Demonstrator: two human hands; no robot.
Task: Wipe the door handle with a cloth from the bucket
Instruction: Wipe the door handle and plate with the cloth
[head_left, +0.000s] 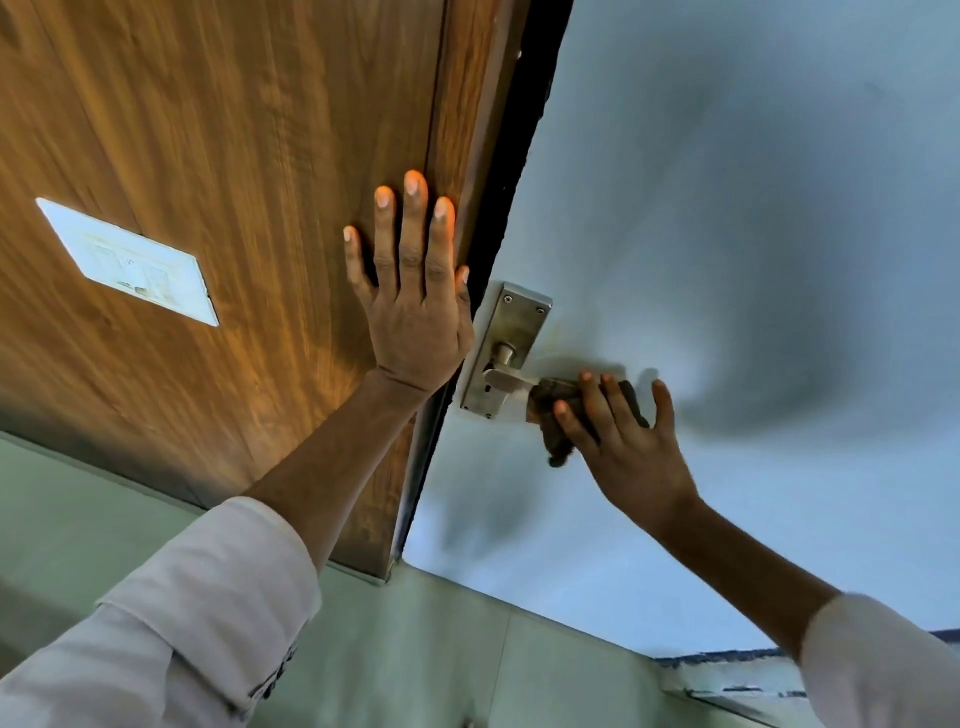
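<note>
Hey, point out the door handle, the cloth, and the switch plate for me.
door handle (506, 378), head view, on the bare metal lever near its pivot.
cloth (558, 400), head view, on the dark wad wrapped over the lever's end.
switch plate (127, 261), head view, on the middle of the white plate.

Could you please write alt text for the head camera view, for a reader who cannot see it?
The right hand presses a dark cloth around the lever of a metal door handle on a pale blue door. The left hand lies flat, fingers spread, on the wooden panel beside it, which bears a white plate.
</note>
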